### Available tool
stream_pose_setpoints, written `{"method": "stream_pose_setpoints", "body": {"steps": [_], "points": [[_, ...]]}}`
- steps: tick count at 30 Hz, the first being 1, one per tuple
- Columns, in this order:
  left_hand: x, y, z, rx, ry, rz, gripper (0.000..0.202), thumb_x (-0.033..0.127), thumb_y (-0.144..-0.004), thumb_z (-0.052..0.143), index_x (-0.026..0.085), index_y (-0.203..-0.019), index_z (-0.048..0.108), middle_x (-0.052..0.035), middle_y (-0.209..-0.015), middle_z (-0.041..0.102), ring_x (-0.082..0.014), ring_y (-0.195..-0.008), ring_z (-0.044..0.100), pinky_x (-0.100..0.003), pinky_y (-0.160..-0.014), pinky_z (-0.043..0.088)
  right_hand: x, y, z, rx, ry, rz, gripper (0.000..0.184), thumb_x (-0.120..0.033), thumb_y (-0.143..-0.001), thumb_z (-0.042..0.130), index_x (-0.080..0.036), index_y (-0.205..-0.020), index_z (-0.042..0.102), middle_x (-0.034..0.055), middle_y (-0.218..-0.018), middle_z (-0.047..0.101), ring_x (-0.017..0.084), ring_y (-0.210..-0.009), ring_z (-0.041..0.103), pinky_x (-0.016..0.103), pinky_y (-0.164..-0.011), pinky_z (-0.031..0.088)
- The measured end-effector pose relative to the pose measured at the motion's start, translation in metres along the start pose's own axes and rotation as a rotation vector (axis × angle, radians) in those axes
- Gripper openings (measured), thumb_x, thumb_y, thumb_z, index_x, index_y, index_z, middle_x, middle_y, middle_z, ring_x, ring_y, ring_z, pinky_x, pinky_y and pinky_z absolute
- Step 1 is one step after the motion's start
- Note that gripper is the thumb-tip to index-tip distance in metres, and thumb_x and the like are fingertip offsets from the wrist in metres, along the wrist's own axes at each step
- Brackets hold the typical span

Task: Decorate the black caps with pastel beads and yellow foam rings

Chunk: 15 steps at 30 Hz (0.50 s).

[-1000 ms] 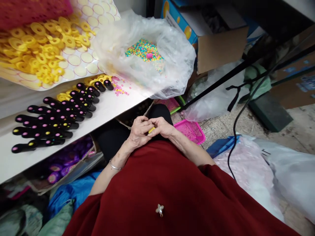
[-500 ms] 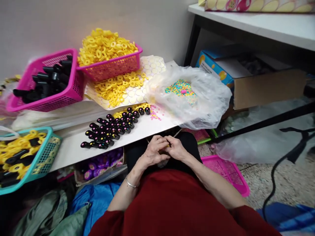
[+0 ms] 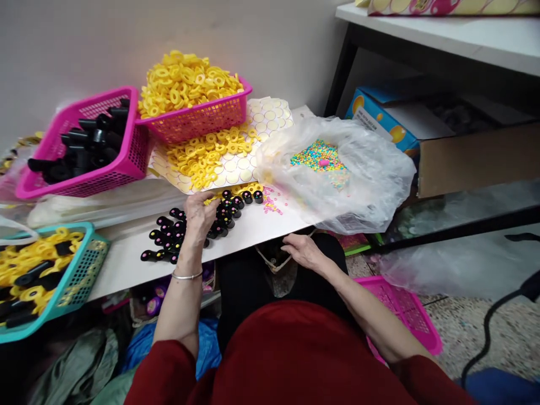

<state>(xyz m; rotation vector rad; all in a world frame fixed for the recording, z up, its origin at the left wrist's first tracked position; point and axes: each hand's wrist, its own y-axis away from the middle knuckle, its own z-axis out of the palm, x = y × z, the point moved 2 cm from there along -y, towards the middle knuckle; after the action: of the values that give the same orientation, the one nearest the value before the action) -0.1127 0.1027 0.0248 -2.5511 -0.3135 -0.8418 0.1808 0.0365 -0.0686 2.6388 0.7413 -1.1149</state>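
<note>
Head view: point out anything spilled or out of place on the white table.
Pink beads lie scattered loose on the white table, outside the plastic bag of coloured beads. Yellow rings also lie heaped on the sticker sheet, outside their pink basket.

far left: 2 pink baskets (image 3: pixel 126 163), yellow rings and black tubes
near left: teal basket (image 3: pixel 84 264)
right: plastic bag (image 3: pixel 371 180), colourful beads

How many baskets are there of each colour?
Pink baskets: 3, one with black tubes, one with yellow rings, one on the floor
Teal basket: 1
Total: 4
</note>
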Motion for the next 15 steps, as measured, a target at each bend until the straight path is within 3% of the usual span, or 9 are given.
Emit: {"method": "stream_pose_setpoints", "body": {"steps": [4, 8, 11, 15], "points": [[0.003, -0.014, 0.009, -0.022, -0.024, -0.002, 0.015, 0.029, -0.066, 0.059, 0.017, -0.072, 0.066, -0.0047, -0.073, 0.066, -0.021, -0.076, 0.061, -0.034, -0.076, 0.049, -0.006, -0.016, -0.016, 0.144, -0.213, -0.069, 0.014, -0.024, -0.084, 0.055, -0.019, -0.073, 0.062, -0.0011, -0.063, 0.057, 0.012, -0.061, 0.052, 0.023, -0.062, 0.039], [0.011, -0.017, 0.02, -0.062, -0.019, -0.028, 0.018, 0.033, -0.066, 0.057, 0.018, -0.07, 0.065, -0.0038, -0.07, 0.064, -0.0207, -0.076, 0.061, -0.034, -0.078, 0.048, -0.001, -0.051, -0.025, 0.336, -0.08, -0.024, 0.011, -0.022, -0.083, 0.053, -0.019, -0.078, 0.063, 0.0031, -0.076, 0.06, 0.015, -0.072, 0.055, 0.026, -0.068, 0.04], [0.011, -0.019, 0.023, -0.076, -0.029, -0.054, 0.022, 0.035, -0.065, 0.057, 0.016, -0.072, 0.066, -0.0039, -0.071, 0.064, -0.0203, -0.076, 0.06, -0.033, -0.077, 0.048, 0.004, -0.074, -0.025, 0.364, 0.04, 0.051, 0.012, -0.018, -0.082, 0.051, -0.019, -0.079, 0.063, 0.0052, -0.082, 0.06, 0.018, -0.082, 0.056, 0.028, -0.072, 0.04], [0.002, -0.024, 0.014, -0.043, -0.049, -0.111, 0.024, 0.032, -0.063, 0.057, 0.014, -0.076, 0.067, -0.004, -0.069, 0.063, -0.0197, -0.074, 0.058, -0.031, -0.076, 0.047, 0.003, -0.086, -0.024, 0.292, 0.161, 0.091, 0.014, -0.022, -0.084, 0.051, -0.02, -0.082, 0.064, 0.0054, -0.088, 0.061, 0.019, -0.089, 0.055, 0.028, -0.07, 0.038]]}}
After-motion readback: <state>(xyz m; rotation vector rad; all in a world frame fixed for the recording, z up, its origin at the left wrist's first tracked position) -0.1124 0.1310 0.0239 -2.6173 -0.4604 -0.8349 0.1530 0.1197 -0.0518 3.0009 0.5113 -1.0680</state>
